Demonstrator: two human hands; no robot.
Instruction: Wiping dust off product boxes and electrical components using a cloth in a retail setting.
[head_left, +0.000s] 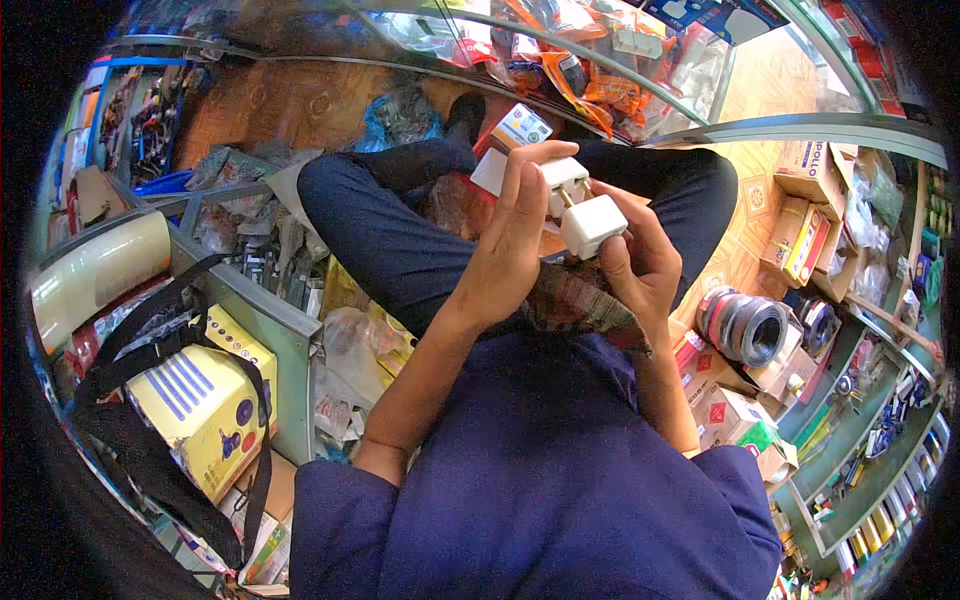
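My left hand (501, 259) grips a white plastic socket block (564, 175), its fingers wrapped over the top. One end of the block sticks out to the left of the fingers. Between the thumb and fingers of my right hand (646, 259) is a white plug adapter (595, 225). Its metal pins point at the block's face and show in the gap between the two pieces. Whether the pin tips have entered the holes I cannot tell. Beneath both hands, a striped woven cloth (585, 304) lies over my lap. Just beyond the block stands a small printed box (523, 126).
My crossed legs (382, 225) frame the work. Glass display cases with bagged goods (592, 75) curve across the front. On the right sit wire coils (742, 326) and cardboard boxes (806, 176). At left are a yellow carton (202, 397), a black strap (259, 442) and a tape roll (105, 277).
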